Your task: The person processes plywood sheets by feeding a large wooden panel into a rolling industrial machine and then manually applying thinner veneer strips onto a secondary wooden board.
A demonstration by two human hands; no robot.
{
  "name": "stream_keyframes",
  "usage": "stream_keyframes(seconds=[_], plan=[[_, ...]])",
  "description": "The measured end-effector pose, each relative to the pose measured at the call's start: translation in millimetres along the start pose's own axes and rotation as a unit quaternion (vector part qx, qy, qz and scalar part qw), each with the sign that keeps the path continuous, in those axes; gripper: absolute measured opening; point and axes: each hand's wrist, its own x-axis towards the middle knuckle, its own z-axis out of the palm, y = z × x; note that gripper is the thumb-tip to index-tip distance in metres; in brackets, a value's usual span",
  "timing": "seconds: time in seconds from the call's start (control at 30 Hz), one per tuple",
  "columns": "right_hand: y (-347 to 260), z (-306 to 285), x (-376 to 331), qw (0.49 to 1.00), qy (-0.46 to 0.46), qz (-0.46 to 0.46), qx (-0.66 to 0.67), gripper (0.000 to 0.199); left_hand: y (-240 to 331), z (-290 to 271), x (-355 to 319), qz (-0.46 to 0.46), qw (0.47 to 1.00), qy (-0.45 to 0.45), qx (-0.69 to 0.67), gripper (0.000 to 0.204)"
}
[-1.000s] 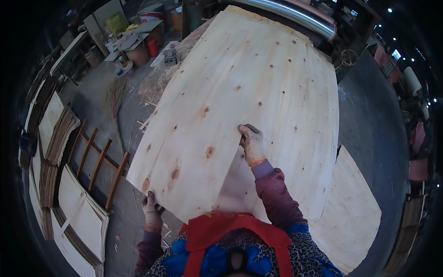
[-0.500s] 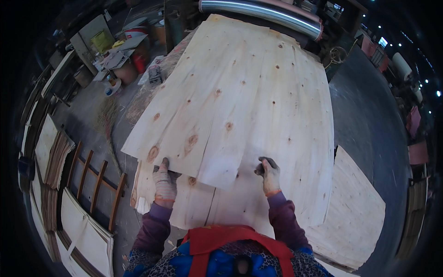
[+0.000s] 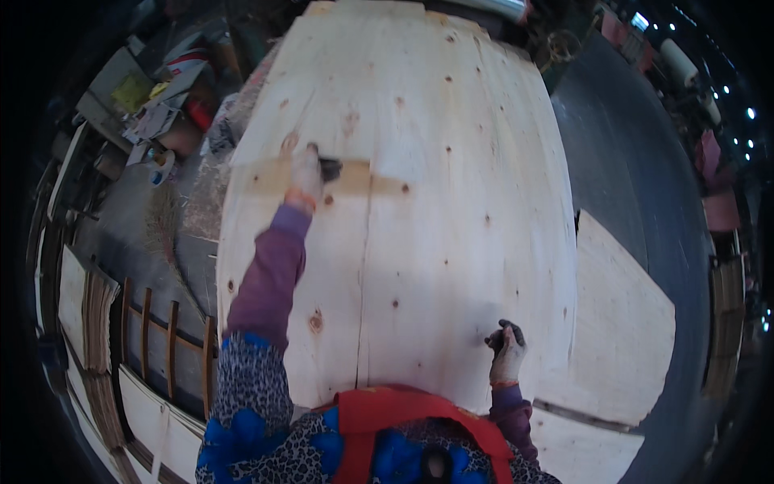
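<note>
Wide pale wood veneer sheets, dotted with knots, lie in a stack before me. My left hand, in a pale glove with dark fingertips, reaches far forward over the stack. It is at the near edge of a loose upper veneer sheet, thumb on top and fingers curled by the edge, slightly blurred. A yellowish band of wood shows along that edge. Close to my body on the right, my gloved right hand hovers over or rests on the stack, fingers curled together; whatever they hold, if anything, is hidden.
A shiny metal roller crosses behind the stack. More veneer lies low at the right. On the left are a wooden rack, piled sheets, a twig broom and a cluttered bench with a red bucket.
My left hand has moved far forward, and the loose upper sheet has slid away from me. My right hand has drawn back toward my body and slightly right. The whole view has shifted.
</note>
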Motion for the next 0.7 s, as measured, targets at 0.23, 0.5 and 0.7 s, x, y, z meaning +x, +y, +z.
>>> stream_keyframes(seconds=[0.23, 0.5, 0.7], plan=[[-14.1, -49.9, -23.6, 0.997, 0.054, -0.030, -0.052, 0.027, -18.2, 33.3, 141.4, 0.000, 0.999, 0.038, -0.020, 0.022], [40.1, -160.7, -74.2, 0.963, 0.255, 0.047, 0.074, 0.021, -80.6, 55.1, -63.0, -0.076, 0.992, -0.098, -0.002, 0.036], [55.1, -177.1, -106.4, 0.936, 0.290, 0.137, 0.145, 0.025, -110.0, -7.5, -227.5, -0.077, 0.994, 0.019, 0.071, 0.023]])
